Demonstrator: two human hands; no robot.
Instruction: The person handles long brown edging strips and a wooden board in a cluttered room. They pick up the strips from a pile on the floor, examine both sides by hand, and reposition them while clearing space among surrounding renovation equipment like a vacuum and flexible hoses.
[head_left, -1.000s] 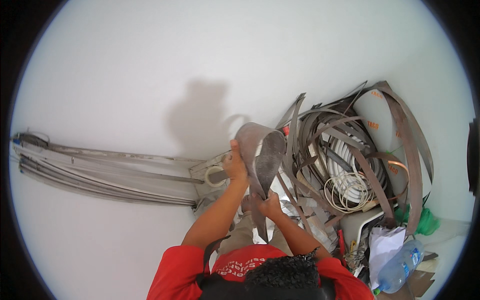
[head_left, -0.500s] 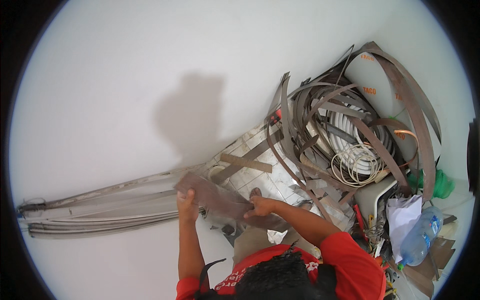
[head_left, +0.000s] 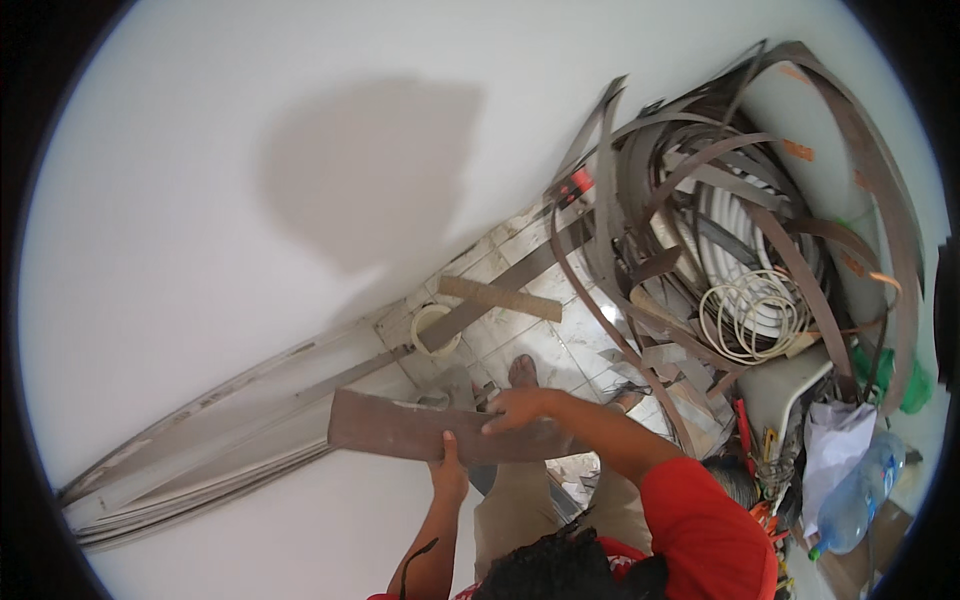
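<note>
A wide, flat brown strip (head_left: 385,425) lies across in front of me, its long side nearly level. My left hand (head_left: 450,472) grips its lower edge from below, with the thumb resting on the face. At the upper edge, right of the middle, my right hand (head_left: 518,409) is closed over the strip, its fingertips partly blurred. My right forearm covers part of the strip's right end.
Brown strips (head_left: 790,250) curl around a coil of white tubing (head_left: 735,235) and a cream cable coil (head_left: 752,318) at right. A clear bottle (head_left: 855,492) lies nearer. Long pale lengths (head_left: 230,480) run along the wall; a round white container (head_left: 436,330) stands on tiles (head_left: 500,340).
The brown strip has swung from sloping down rightward to nearly level. My left hand has moved from its far left end to the lower edge near the middle. The view has shifted.
</note>
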